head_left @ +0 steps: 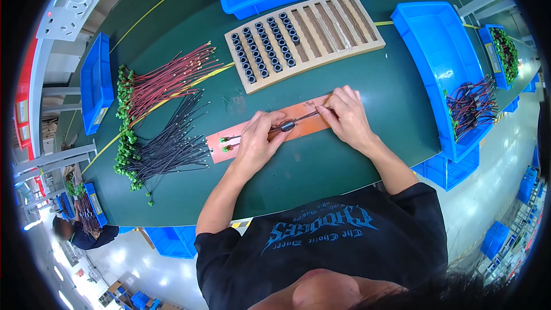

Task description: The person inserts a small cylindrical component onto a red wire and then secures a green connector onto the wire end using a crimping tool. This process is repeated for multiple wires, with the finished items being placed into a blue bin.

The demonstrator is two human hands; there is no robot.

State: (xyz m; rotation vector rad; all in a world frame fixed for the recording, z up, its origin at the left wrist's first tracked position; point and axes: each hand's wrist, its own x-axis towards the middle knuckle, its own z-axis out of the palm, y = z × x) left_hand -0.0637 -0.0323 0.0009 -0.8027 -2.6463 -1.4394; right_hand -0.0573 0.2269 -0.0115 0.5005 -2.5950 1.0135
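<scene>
Over the orange board (314,128), the left hand (256,138) and right hand (346,116) grip dark wires (307,116) bearing a black bead (287,125), which uneven pulling could shift.

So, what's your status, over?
Left hand, right hand: holding thin dark cable. Black rounded cylinder between them, over flat orange board. Slotted tan tray beyond, not obstructing.
</scene>
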